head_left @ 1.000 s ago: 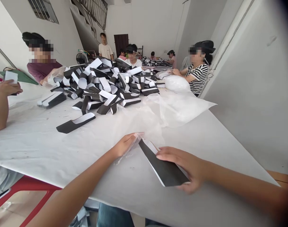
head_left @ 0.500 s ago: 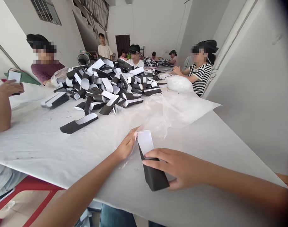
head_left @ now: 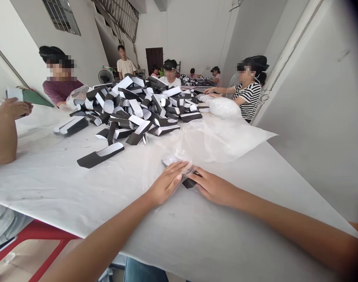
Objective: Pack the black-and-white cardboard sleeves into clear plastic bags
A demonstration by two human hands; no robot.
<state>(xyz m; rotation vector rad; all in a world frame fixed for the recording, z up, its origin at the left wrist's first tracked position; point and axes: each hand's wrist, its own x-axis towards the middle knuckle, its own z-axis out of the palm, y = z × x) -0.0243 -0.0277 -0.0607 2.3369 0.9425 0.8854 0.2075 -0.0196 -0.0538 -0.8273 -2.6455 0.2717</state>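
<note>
Black-and-white card sleeve [head_left: 189, 183], bare in the earlier frame, now lies mostly under clear plastic film [head_left: 174, 164], toward the front edge of the tabletop [head_left: 79, 196]. Left hand [head_left: 168, 182] and right hand [head_left: 214, 188] sit palm-down on either side, grips wide, fingertips on the film. Pile of loose sleeves [head_left: 137, 105] lies well beyond.

White-covered table [head_left: 49, 176], heaped black-and-white card sleeves [head_left: 137, 105], loose clear plastic sheeting [head_left: 225, 143]

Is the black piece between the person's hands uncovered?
No, clear plastic film lies over the black piece, between the left hand and right hand.
</note>
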